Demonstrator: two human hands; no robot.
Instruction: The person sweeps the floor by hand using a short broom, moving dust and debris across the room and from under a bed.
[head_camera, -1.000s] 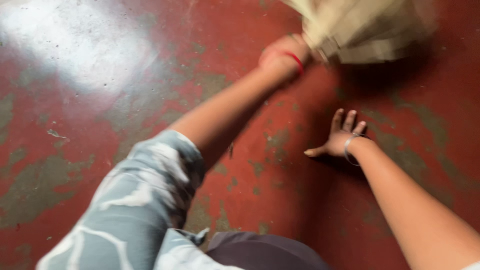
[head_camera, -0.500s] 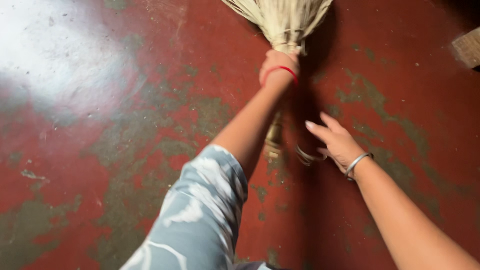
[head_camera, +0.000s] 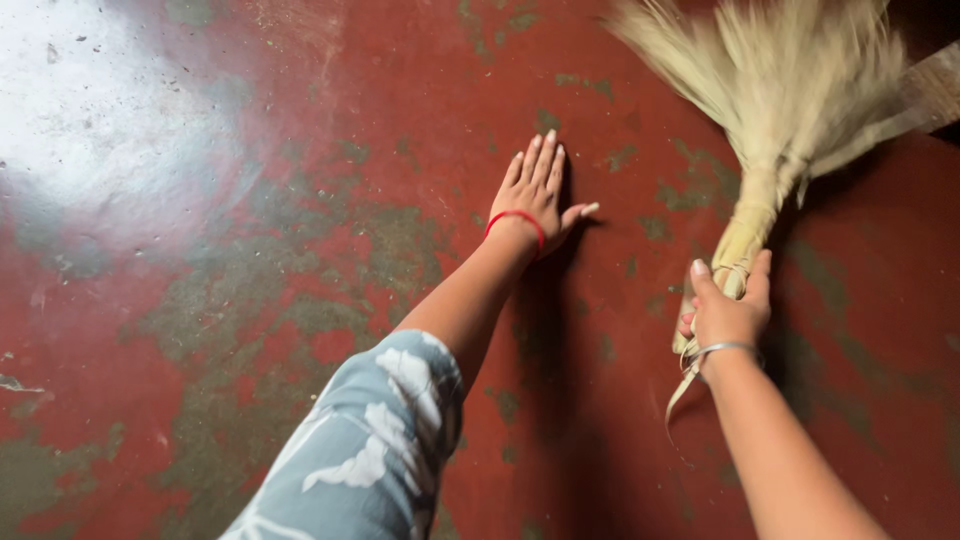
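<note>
The right hand (head_camera: 728, 312) has its grip closed around the bound handle of a straw broom (head_camera: 770, 120), fingers wrapped over the top of the handle and the thumb pointing up along it. A thin metal bangle (head_camera: 722, 350) sits at that wrist, and a loose strip of the binding trails down from the handle's end just below the hand. From the grip the broom runs up and to the right, its pale bristles fanning out wide over the floor near the top right corner; they look smeared, so I cannot tell exactly where the tips touch down.

The left hand (head_camera: 535, 190) holds nothing. Its grip is spread wide open, palm flat on the floor (head_camera: 250, 260), fingers together and pointing away from the person, thumb stuck out to the right. A red thread band (head_camera: 517, 218) circles that wrist. This hand lies well apart from the broom, to its left.

The left arm reaches out from a grey-blue sleeve with a white pattern (head_camera: 370, 450) at the bottom of the view. The floor is dark red with worn grey-green patches, and a bright patch of light shines at the upper left. A pale wooden piece (head_camera: 940, 85) shows at the right edge behind the bristles.
</note>
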